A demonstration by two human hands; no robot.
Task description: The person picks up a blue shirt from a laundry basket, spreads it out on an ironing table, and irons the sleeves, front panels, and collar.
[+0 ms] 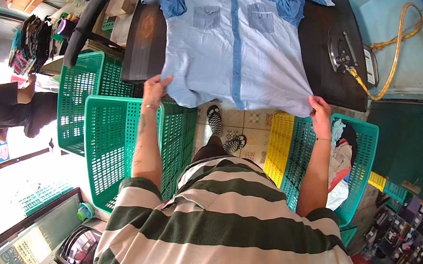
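A light-blue button-up shirt with darker blue shoulders, placket and sleeves lies front side up on a dark ironing table. Its collar points to the far edge, and its hem hangs past the near edge. My left hand pinches the hem's left corner between thumb and fingers. At the right corner, my right hand grips the hem too, drawing the cloth out sideways. Wrinkles run across the shirt's lower right part. A steam iron rests on the table to the right of the shirt, apart from it.
Green plastic baskets stand at my left. To my right, another green basket holds crumpled clothes, beside a yellow basket. A yellow hose loops up from the iron. A person stands far left, near hanging clothes.
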